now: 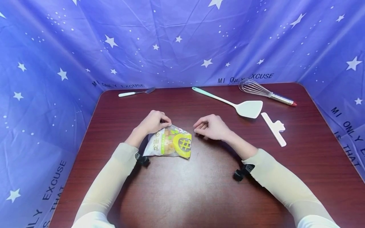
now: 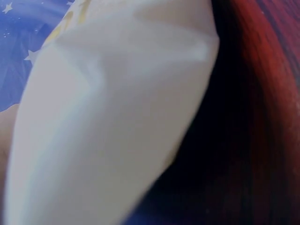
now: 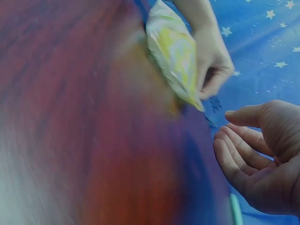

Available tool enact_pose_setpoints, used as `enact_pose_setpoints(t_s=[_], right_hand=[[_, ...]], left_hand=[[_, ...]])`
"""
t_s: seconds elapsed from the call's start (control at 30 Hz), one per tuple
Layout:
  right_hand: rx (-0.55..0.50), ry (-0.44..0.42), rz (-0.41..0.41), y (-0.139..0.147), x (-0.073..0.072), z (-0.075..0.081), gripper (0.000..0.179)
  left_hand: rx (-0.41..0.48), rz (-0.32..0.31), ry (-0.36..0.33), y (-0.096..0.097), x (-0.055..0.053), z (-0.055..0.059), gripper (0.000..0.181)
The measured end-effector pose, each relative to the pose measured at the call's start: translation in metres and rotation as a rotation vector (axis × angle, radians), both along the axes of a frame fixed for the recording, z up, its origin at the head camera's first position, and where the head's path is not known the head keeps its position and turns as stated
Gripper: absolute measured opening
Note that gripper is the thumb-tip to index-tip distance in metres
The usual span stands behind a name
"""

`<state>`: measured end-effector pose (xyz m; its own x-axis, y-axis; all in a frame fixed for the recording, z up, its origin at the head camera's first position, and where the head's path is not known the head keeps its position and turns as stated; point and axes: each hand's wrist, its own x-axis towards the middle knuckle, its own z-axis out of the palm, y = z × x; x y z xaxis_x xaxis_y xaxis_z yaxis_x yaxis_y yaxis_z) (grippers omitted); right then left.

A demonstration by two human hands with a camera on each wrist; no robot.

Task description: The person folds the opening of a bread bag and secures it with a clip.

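A plastic food bag (image 1: 168, 142), white with yellow and green print and pale brown pieces showing through, is tilted on the table in the head view. My left hand (image 1: 155, 122) pinches its upper edge between thumb and fingers. White film of the bag (image 2: 117, 103) fills most of the left wrist view and hides the fingers there. Just right of the bag, my right hand (image 1: 212, 127) is apart from it, fingers loosely bent and holding nothing. The right wrist view shows a gap between the right hand (image 3: 262, 154) and the bag (image 3: 173, 51).
On the dark red table (image 1: 182, 196), a small white-handled spreader (image 1: 132, 93) lies at the back left. A white spatula (image 1: 248, 108), a wire whisk (image 1: 266, 91) and a white bag clip (image 1: 274, 129) lie at the right. A blue starred curtain (image 1: 182, 41) surrounds the table.
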<state>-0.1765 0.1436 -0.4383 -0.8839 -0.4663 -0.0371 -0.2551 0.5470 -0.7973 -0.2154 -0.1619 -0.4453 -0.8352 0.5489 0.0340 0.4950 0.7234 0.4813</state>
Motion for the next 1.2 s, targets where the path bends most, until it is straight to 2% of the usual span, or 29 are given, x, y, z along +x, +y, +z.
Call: enact_pose_setpoints(t_s=[0.13, 0.27, 0.43, 0.57, 0.77, 0.93, 1.1, 1.2], right_hand=[[0.051, 0.103, -0.049, 0.021, -0.003, 0.015, 0.017], [0.060, 0.200, -0.110, 0.043, -0.004, 0.025, 0.016], [0.065, 0.342, -0.196, 0.067, 0.001, 0.034, 0.018], [0.084, 0.410, -0.258, 0.084, 0.005, 0.045, 0.019], [0.143, 0.460, -0.362, 0.113, 0.009, 0.065, 0.021], [0.177, 0.464, -0.424, 0.138, 0.012, 0.076, 0.022], [0.221, 0.474, -0.501, 0.162, 0.014, 0.080, 0.023], [0.245, 0.450, -0.535, 0.175, 0.014, 0.077, 0.024]], left_hand=[[0.000, -0.002, 0.006, 0.001, 0.000, 0.000, 0.006], [0.006, 0.001, 0.006, 0.000, 0.000, 0.000, 0.006], [0.007, -0.002, 0.008, 0.000, 0.000, -0.001, 0.005], [0.008, 0.000, 0.012, -0.001, 0.000, -0.002, 0.005], [-0.001, 0.007, 0.001, 0.000, 0.001, -0.002, 0.006], [-0.014, 0.004, 0.001, 0.001, 0.000, -0.003, 0.007], [-0.022, -0.003, 0.015, 0.000, 0.000, -0.003, 0.007], [-0.025, -0.002, 0.022, -0.001, -0.001, -0.003, 0.007]])
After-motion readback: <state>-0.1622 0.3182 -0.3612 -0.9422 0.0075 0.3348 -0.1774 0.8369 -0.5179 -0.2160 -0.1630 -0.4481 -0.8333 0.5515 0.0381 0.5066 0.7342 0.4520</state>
